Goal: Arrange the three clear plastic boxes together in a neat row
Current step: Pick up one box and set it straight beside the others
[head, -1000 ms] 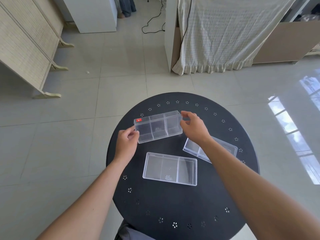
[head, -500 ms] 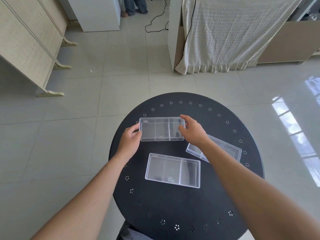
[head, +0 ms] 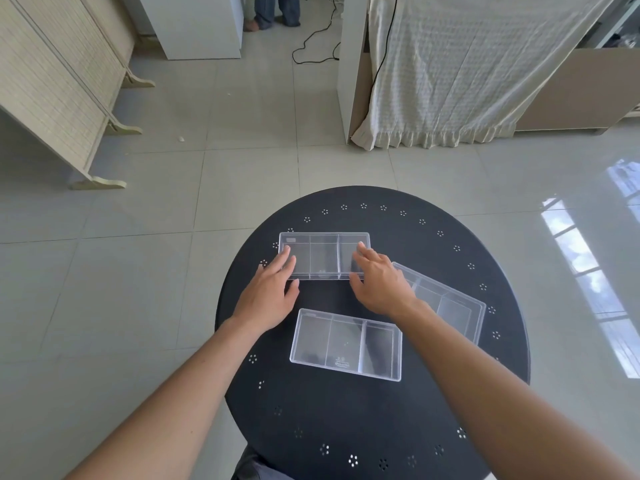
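Three clear plastic boxes with inner dividers lie on a round black table (head: 374, 420). The far box (head: 323, 254) lies flat and square to me. My left hand (head: 268, 294) rests with spread fingers on its left end. My right hand (head: 379, 280) rests with spread fingers on its right end. Neither hand grips it. The near box (head: 346, 344) lies a little tilted in front of me. The right box (head: 446, 301) lies at an angle, partly hidden under my right wrist.
The table's rim carries flower-shaped perforations. Beyond it are a tiled floor, a folding slatted screen (head: 52, 84) at left, a white cabinet (head: 197, 26), a black cable (head: 315, 43), a cloth-draped unit (head: 460, 67), and a person's legs (head: 273, 10) at the top.
The far box was held tilted above the table, then laid flat on it. My fingers have opened and now lie on its ends.
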A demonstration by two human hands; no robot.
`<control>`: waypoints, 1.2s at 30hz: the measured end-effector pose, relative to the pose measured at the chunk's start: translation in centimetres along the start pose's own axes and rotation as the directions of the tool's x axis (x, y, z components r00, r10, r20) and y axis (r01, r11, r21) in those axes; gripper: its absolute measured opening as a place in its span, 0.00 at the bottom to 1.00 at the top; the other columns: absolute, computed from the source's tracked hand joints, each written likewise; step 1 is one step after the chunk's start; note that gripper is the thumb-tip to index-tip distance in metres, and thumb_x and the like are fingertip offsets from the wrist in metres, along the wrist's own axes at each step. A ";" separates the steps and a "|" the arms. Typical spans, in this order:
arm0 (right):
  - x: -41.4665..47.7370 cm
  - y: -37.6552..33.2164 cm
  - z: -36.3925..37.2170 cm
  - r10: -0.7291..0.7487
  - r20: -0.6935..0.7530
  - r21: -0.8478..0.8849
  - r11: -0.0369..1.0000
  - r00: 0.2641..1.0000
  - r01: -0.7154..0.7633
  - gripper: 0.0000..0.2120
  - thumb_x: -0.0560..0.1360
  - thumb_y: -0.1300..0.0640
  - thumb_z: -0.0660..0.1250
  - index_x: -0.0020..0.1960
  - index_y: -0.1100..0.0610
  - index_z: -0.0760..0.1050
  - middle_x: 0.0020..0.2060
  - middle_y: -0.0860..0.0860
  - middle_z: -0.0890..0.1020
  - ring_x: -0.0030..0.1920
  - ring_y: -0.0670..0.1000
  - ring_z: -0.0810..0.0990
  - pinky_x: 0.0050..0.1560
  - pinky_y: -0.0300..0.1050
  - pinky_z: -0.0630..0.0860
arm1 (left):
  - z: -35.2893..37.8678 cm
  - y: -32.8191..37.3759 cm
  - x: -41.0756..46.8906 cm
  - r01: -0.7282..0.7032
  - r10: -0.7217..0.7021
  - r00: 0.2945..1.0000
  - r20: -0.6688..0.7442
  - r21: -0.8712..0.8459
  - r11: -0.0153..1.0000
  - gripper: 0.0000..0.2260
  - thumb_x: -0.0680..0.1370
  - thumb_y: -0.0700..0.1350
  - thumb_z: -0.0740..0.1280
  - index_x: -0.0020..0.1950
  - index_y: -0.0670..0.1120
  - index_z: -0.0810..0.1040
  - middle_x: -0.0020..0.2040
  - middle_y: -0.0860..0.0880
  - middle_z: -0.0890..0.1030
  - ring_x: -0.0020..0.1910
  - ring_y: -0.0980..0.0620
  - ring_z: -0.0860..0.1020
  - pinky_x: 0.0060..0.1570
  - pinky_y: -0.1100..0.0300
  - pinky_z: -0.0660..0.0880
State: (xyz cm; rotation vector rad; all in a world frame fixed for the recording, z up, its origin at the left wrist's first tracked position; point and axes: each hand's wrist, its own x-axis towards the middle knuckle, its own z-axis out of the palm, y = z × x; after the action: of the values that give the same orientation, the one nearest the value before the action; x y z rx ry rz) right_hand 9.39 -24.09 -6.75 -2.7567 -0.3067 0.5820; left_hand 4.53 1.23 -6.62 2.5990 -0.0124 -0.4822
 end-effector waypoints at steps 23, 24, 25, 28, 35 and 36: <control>7.3 -0.2 -2.7 0.023 -0.014 0.046 0.999 1.000 -0.022 0.32 0.86 0.47 0.58 0.87 0.56 0.53 0.88 0.50 0.49 0.86 0.56 0.54 0.77 0.68 0.67 | -4.2 0.7 8.4 0.009 -0.009 0.999 0.032 0.004 1.000 0.29 0.88 0.53 0.57 0.88 0.46 0.56 0.89 0.53 0.50 0.87 0.51 0.55 0.85 0.46 0.56; 7.0 -0.1 -2.9 0.016 -0.033 0.063 0.998 0.999 -0.014 0.34 0.86 0.47 0.58 0.87 0.56 0.51 0.88 0.51 0.48 0.86 0.57 0.54 0.78 0.67 0.65 | -4.3 0.7 8.4 -0.007 0.007 1.000 0.003 -0.010 1.000 0.29 0.88 0.53 0.58 0.87 0.45 0.58 0.89 0.52 0.53 0.87 0.51 0.55 0.85 0.48 0.56; 6.6 0.1 -3.1 0.012 -0.056 0.077 0.997 0.998 -0.008 0.34 0.87 0.46 0.58 0.88 0.55 0.50 0.88 0.51 0.48 0.86 0.58 0.53 0.80 0.66 0.64 | -4.5 0.8 8.3 -0.027 0.027 0.999 -0.029 -0.020 0.999 0.28 0.88 0.53 0.58 0.87 0.45 0.60 0.89 0.52 0.55 0.87 0.52 0.55 0.84 0.51 0.57; 4.9 1.0 -3.7 0.037 -0.101 0.127 0.992 0.994 -0.024 0.33 0.87 0.47 0.58 0.88 0.55 0.52 0.88 0.52 0.51 0.86 0.58 0.52 0.81 0.65 0.60 | -4.7 1.5 7.1 -0.087 0.084 0.993 -0.077 -0.032 0.996 0.25 0.88 0.51 0.59 0.86 0.46 0.64 0.87 0.52 0.61 0.87 0.54 0.57 0.83 0.54 0.57; -1.2 5.5 -4.3 0.167 -0.129 0.170 0.975 0.977 -0.144 0.31 0.86 0.46 0.60 0.85 0.55 0.60 0.85 0.54 0.64 0.84 0.59 0.61 0.80 0.64 0.65 | -0.9 5.2 3.0 -0.220 0.221 0.975 0.006 -0.054 0.974 0.24 0.88 0.50 0.59 0.85 0.49 0.67 0.86 0.55 0.65 0.86 0.57 0.57 0.83 0.53 0.60; -2.1 6.2 -4.1 0.187 -0.125 0.177 0.971 0.974 -0.164 0.31 0.86 0.46 0.59 0.85 0.55 0.60 0.84 0.54 0.64 0.83 0.60 0.62 0.80 0.64 0.65 | -0.2 5.9 2.4 -0.234 0.236 0.971 0.027 -0.053 0.971 0.24 0.88 0.50 0.59 0.85 0.49 0.66 0.86 0.55 0.64 0.86 0.57 0.56 0.83 0.52 0.60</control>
State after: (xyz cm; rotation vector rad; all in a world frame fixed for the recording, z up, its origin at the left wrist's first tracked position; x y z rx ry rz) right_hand 10.13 -31.49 -4.49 -2.6615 0.0193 0.4301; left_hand 7.33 -4.08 -4.44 2.4987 -0.3123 -0.4323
